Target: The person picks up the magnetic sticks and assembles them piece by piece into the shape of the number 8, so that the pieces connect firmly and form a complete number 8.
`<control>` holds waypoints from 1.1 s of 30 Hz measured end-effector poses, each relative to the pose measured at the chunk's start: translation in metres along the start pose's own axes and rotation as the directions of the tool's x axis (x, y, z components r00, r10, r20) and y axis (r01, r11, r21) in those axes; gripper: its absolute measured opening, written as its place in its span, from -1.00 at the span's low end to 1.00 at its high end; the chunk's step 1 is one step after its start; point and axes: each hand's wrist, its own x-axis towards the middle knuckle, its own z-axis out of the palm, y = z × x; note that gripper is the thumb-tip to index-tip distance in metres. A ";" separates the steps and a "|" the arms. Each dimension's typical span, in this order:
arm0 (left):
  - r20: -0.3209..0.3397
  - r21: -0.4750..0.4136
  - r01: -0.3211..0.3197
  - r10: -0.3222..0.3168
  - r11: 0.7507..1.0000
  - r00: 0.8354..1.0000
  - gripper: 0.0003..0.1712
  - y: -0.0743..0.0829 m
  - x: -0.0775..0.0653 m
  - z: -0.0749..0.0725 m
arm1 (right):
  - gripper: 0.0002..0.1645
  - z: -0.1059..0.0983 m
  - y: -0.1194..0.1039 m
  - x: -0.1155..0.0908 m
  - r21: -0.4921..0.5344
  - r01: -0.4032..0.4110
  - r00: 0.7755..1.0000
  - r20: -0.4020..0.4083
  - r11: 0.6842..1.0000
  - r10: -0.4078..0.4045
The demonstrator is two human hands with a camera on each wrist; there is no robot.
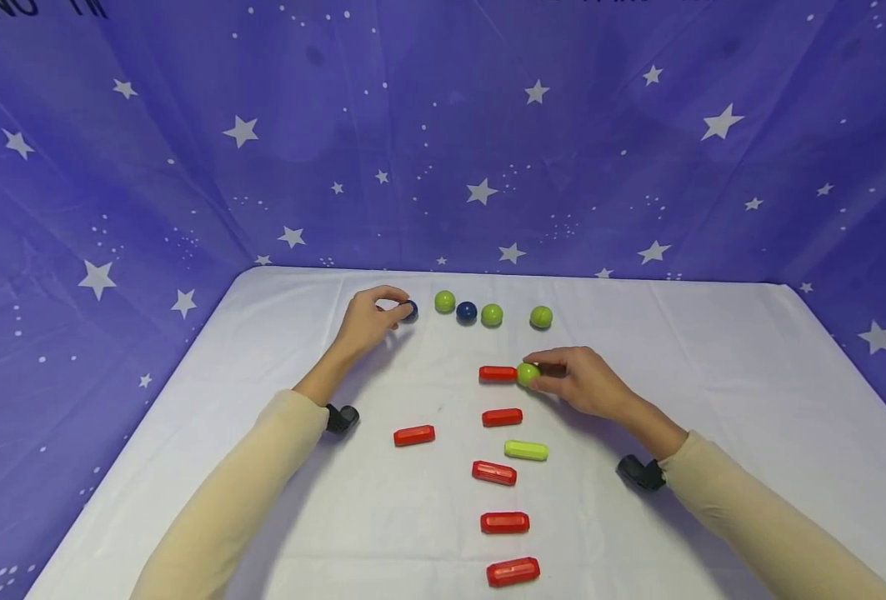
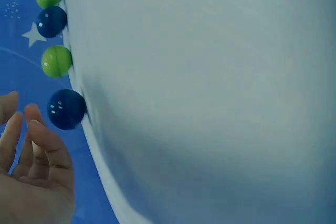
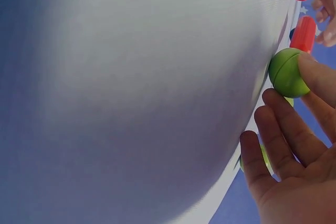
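My left hand [image 1: 367,321] is at the back of the table beside a dark blue ball [image 1: 411,311]. In the left wrist view its loosely bent fingers stand next to this ball [image 2: 66,109] without wrapping it. My right hand [image 1: 585,382] pinches a green ball [image 1: 528,375] between thumb and fingers. This green ball [image 3: 287,73] has a seam line and sits against the right end of a red faceted rod [image 1: 498,374]. The rod lies flat on the white cloth.
Along the back stand green balls [image 1: 445,301], [image 1: 492,315], [image 1: 542,317] and another blue ball [image 1: 467,312]. Several red rods [image 1: 505,522] form a rough column toward the front. A yellow-green rod [image 1: 526,450] lies beside them, and a lone red rod [image 1: 414,436] lies left.
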 end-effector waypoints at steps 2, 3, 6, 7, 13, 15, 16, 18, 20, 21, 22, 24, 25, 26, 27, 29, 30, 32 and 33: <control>0.001 0.012 0.013 -0.013 1.000 1.000 -0.59 -0.004 0.001 -0.001 | -0.58 0.000 0.000 0.000 0.003 0.000 1.000 0.002 1.000 0.000; 0.005 0.017 0.018 -0.018 1.000 1.000 -0.56 -0.006 0.002 -0.001 | -0.58 0.000 -0.001 0.000 0.004 0.000 1.000 0.003 1.000 0.000; 0.026 0.031 0.032 -0.033 0.999 0.999 -0.49 -0.009 0.004 -0.001 | -0.58 -0.001 -0.001 0.001 0.001 0.004 1.000 0.001 1.000 -0.004; 0.035 0.041 0.037 -0.038 0.998 0.999 -0.47 -0.009 0.005 -0.001 | -0.58 -0.001 -0.001 0.001 -0.001 0.007 1.000 -0.001 1.000 -0.007; 0.070 0.120 0.038 -0.047 0.992 0.996 -0.57 -0.010 0.008 0.000 | -0.59 -0.002 -0.001 0.001 -0.006 0.008 1.000 -0.011 1.000 -0.008; 0.069 0.134 0.030 -0.040 0.991 0.997 -0.62 -0.010 0.009 0.000 | -0.59 -0.002 -0.001 0.001 -0.007 0.006 1.000 -0.011 1.000 -0.006; 0.065 0.136 0.026 -0.036 0.990 0.997 -0.63 -0.011 0.009 0.000 | -0.59 -0.002 -0.001 0.001 -0.007 0.007 1.000 -0.010 1.000 -0.007; 0.063 0.146 0.017 -0.027 0.989 0.998 -0.64 -0.011 0.009 0.001 | -0.59 -0.002 -0.001 0.001 -0.007 0.010 1.000 -0.010 1.000 -0.010; 0.066 0.152 0.007 -0.018 0.988 0.998 -0.64 -0.010 0.009 0.002 | -0.59 -0.003 -0.001 0.001 -0.006 0.010 1.000 -0.008 1.000 -0.010; 0.068 0.153 0.003 -0.014 0.988 0.998 -0.64 -0.010 0.009 0.002 | -0.59 -0.003 -0.001 0.001 -0.005 0.010 1.000 -0.008 1.000 -0.010; 0.070 0.154 0.000 -0.011 0.988 0.998 -0.64 -0.010 0.009 0.003 | -0.59 -0.003 -0.001 0.001 -0.004 0.008 1.000 -0.007 1.000 -0.008; 0.073 0.154 -0.003 -0.008 0.988 0.997 -0.63 -0.009 0.009 0.004 | -0.59 -0.003 -0.001 0.001 -0.004 0.004 1.000 -0.007 1.000 -0.004; 0.072 0.155 -0.003 -0.008 0.988 0.997 -0.63 -0.009 0.008 0.004 | -0.59 -0.003 -0.001 0.001 -0.003 0.003 1.000 -0.007 1.000 -0.003; 0.071 0.159 -0.001 -0.010 0.987 0.997 -0.63 -0.008 0.008 0.004 | -0.59 -0.003 -0.001 0.000 -0.003 0.004 1.000 -0.007 1.000 -0.004; 0.069 0.164 0.000 -0.011 0.986 0.998 -0.62 -0.008 0.008 0.005 | -0.59 -0.002 -0.001 0.000 -0.002 0.004 1.000 -0.006 1.000 -0.004; 0.067 0.181 0.003 -0.015 0.984 0.998 -0.60 -0.008 0.007 0.005 | -0.59 -0.002 -0.001 0.000 0.001 0.005 1.000 -0.005 1.000 -0.005; 0.066 0.193 0.003 -0.017 0.981 0.998 -0.59 -0.008 0.007 0.006 | -0.59 -0.001 -0.001 0.000 0.000 0.005 1.000 -0.004 1.000 -0.005; 0.071 0.220 0.000 -0.016 0.976 0.997 -0.56 -0.008 0.006 0.006 | -0.58 0.000 -0.001 -0.001 0.000 0.002 1.000 -0.001 1.000 -0.002; 0.075 0.229 -0.005 -0.012 0.974 0.997 -0.55 -0.009 0.006 0.006 | -0.58 0.000 -0.001 -0.001 -0.001 -0.001 1.000 0.000 1.000 0.001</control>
